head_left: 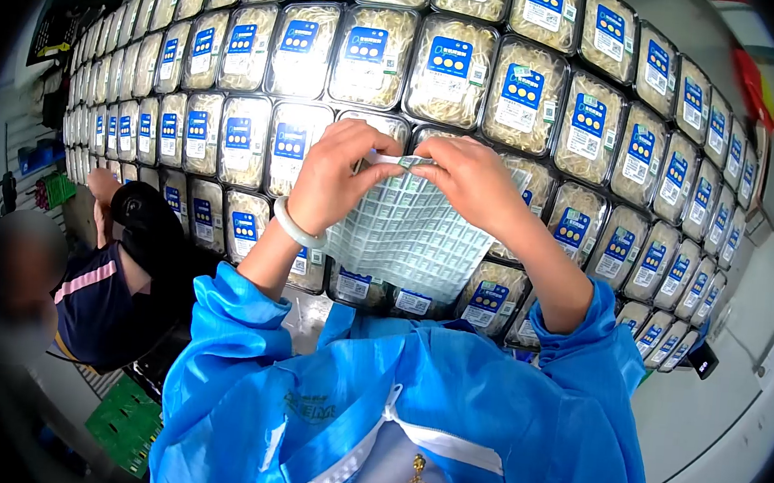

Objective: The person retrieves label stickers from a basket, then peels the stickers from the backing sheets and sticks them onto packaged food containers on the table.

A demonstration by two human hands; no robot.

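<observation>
Between my two hands hangs a sheet of small green-and-white stickers (411, 230), its top edge curled over. My left hand (340, 168) pinches that edge at its left end, and a pale bangle (296, 224) circles the wrist. Close beside it, my right hand (468, 177) grips the same edge with thumb and fingers. The sheet hangs over packed trays of bean sprouts (450, 70) with clear film and blue-and-white labels. Some trays carry an extra small green sticker, such as one tray (522, 92) above my right hand.
Rows of sprout trays (366, 56) cover the surface from far left to far right. Another person (92, 299) is at the left, a hand near the trays' edge. A green crate (123, 421) lies low on the left. At the right stands a white surface (720, 436).
</observation>
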